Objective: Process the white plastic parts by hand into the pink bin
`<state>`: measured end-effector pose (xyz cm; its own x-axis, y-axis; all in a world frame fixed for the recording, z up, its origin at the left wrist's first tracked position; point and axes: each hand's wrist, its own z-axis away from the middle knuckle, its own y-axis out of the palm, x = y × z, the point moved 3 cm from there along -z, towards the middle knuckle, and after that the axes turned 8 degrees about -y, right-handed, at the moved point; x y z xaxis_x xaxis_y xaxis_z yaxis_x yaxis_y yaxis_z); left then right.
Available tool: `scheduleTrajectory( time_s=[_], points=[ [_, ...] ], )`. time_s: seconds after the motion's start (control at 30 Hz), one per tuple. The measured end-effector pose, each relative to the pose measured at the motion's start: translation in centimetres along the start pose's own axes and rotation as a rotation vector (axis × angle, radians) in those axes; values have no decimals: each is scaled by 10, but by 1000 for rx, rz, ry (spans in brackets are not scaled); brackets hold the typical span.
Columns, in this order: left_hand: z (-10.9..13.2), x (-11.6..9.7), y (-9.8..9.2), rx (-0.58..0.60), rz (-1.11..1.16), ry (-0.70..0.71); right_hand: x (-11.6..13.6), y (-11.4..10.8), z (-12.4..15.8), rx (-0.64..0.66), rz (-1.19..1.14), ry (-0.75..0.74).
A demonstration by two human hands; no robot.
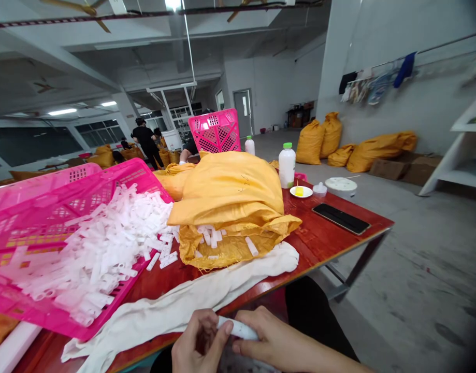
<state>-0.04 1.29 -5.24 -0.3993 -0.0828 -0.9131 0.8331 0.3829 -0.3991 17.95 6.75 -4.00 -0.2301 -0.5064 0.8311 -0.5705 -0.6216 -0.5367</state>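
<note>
In the head view, my left hand point(199, 342) and my right hand point(271, 334) are close together at the table's near edge, low in the picture. Between them is a white tube-shaped piece point(241, 328). The fingers of my left hand pinch its left end, while my right hand grips it from the right; its exact kind is unclear. Just beyond my hands, a crumpled white cloth point(191, 295) lies along the edge. Behind the cloth, an orange woven sack point(233, 181) lies with its mouth towards me, small white tube pieces point(212, 236) showing inside.
On the left, a tilted pink basket point(132, 280) holds a heap of white tube pieces point(117, 238). A green-capped bottle point(287, 166), a small dish point(301, 192) and a phone point(341, 218) sit on the red table point(362, 220). Full orange sacks point(311, 142) stand behind.
</note>
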Motion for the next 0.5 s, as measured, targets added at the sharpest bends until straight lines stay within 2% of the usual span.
scheduleTrajectory(
  time_s=[0.1,0.17,0.27,0.33,0.43,0.5],
  points=[
    [2,-17,-3,137,-11,70,2,-5,-2,-21,63,-102],
    [5,-25,-5,206,14,54,1,-5,-4,-58,270,-193],
    [8,-24,-3,238,155,-107,-5,3,-5,-103,729,-305],
    [11,-19,2,281,288,-215,-7,9,-4,-160,925,-388],
    [19,-17,12,340,358,-267,-7,11,-1,-255,1022,-462],
    [25,-19,17,342,285,-189,-7,9,1,-266,1014,-464]
  ],
)
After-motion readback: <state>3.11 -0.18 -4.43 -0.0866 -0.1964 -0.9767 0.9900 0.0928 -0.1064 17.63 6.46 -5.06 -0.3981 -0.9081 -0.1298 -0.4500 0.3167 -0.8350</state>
